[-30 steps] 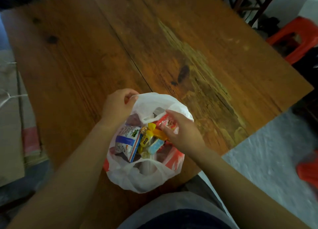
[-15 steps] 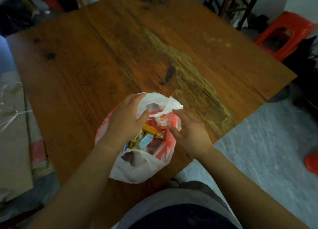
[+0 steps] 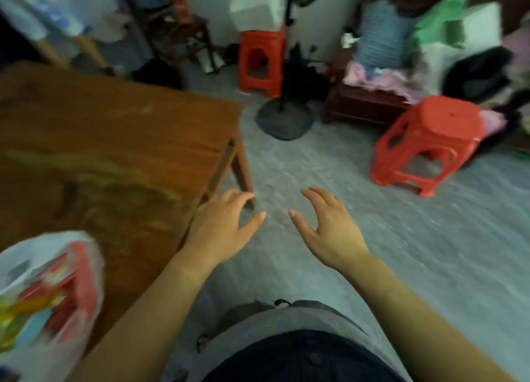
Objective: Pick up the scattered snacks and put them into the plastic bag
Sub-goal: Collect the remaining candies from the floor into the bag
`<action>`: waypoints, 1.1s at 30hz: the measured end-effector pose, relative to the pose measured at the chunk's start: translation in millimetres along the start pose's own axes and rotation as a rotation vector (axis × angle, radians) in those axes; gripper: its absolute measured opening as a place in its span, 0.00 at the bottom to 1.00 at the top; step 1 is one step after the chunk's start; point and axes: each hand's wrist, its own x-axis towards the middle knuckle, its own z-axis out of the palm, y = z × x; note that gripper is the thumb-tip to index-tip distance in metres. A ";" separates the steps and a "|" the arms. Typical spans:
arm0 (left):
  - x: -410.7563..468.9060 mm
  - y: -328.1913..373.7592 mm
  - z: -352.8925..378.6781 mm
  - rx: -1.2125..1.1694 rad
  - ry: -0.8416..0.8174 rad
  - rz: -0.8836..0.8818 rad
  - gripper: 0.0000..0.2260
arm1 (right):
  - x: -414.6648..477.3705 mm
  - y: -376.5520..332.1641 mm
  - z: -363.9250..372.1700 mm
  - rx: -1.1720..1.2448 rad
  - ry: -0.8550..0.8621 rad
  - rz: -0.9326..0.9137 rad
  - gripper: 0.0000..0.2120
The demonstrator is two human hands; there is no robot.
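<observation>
The white and red plastic bag (image 3: 51, 289) stands on the wooden table (image 3: 109, 152) at the lower left, with colourful snack packets showing inside it. My left hand (image 3: 220, 229) hovers past the table's right edge, fingers spread, holding nothing. My right hand (image 3: 327, 226) is beside it over the grey floor, also spread and empty. Both hands are well to the right of the bag. The view is blurred by motion.
Two red plastic stools (image 3: 261, 63) (image 3: 427, 143) stand on the floor. A fan stand with a round dark base (image 3: 284, 117) sits between them. Piles of cloth and bags (image 3: 430, 51) fill the far right. A table leg (image 3: 243, 169) is near my left hand.
Both hands have let go of the bag and moved right, off the table, with fingers spread. The view has swung right toward the floor, leaving the bag at the lower left.
</observation>
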 end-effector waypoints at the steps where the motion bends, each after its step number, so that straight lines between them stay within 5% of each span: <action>1: 17.6 29.2 9.7 -0.001 -0.011 0.059 0.31 | -6.7 26.6 -18.1 -0.007 0.041 0.055 0.28; 11: 146.5 295.5 86.5 -0.041 -0.167 0.611 0.30 | -98.9 214.9 -156.7 -0.018 0.429 0.608 0.27; 25: 306.8 595.5 162.3 0.068 -0.320 1.210 0.31 | -106.2 401.8 -288.9 -0.010 0.704 1.080 0.28; 33: 275.4 757.6 224.9 0.083 -0.531 1.578 0.31 | -178.8 457.9 -320.1 0.067 0.961 1.440 0.28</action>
